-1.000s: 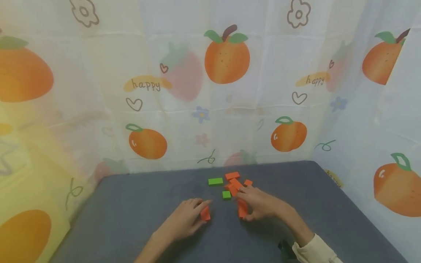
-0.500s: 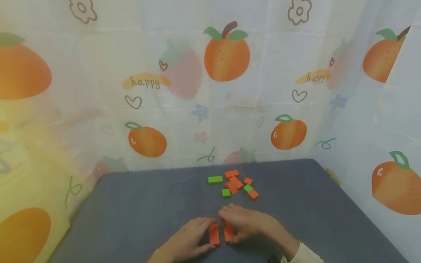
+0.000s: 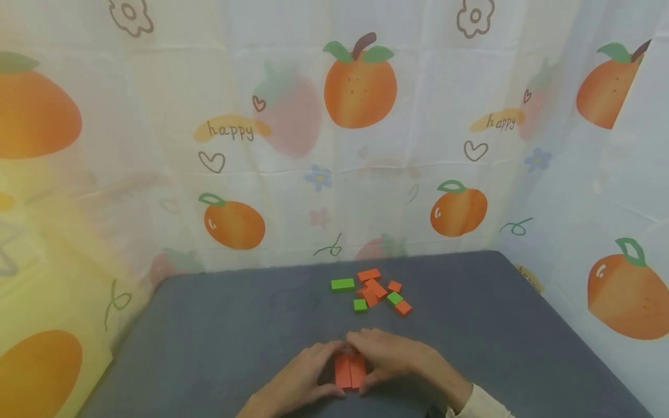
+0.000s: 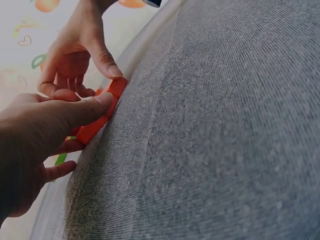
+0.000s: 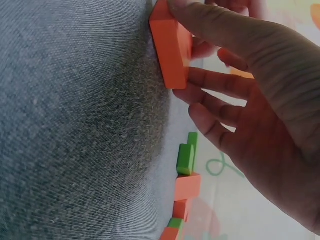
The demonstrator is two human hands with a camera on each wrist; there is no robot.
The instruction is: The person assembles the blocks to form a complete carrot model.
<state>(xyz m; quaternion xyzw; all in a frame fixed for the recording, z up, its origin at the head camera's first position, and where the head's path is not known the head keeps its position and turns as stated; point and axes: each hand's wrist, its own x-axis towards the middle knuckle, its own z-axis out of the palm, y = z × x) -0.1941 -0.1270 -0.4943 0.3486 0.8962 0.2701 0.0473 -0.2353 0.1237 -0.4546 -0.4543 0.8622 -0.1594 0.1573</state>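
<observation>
Two orange-red oblong blocks lie side by side on the dark grey cloth in the head view, their long sides touching or almost so. My left hand (image 3: pixel 298 378) pinches the left block (image 3: pixel 342 373) between thumb and fingers, at its near and far ends. On the other side, my right hand (image 3: pixel 394 355) holds the right block (image 3: pixel 358 371) the same way. The left wrist view shows the left thumb on an orange block (image 4: pixel 92 128). In the right wrist view, the thumb sits on one end of the block (image 5: pixel 170 55) and fingertips reach its other end.
Beyond the hands is a loose group of blocks: a long green block (image 3: pixel 342 285), a small green block (image 3: pixel 360 306), an orange block (image 3: pixel 369 275) and several others. A fruit-print curtain (image 3: pixel 292 191) hangs behind the grey-covered table (image 3: pixel 225 325).
Both hands have drawn nearer to the body and toward each other with their blocks. The gap between the two blocks has closed. A green and an orange block came into view at the right of the group.
</observation>
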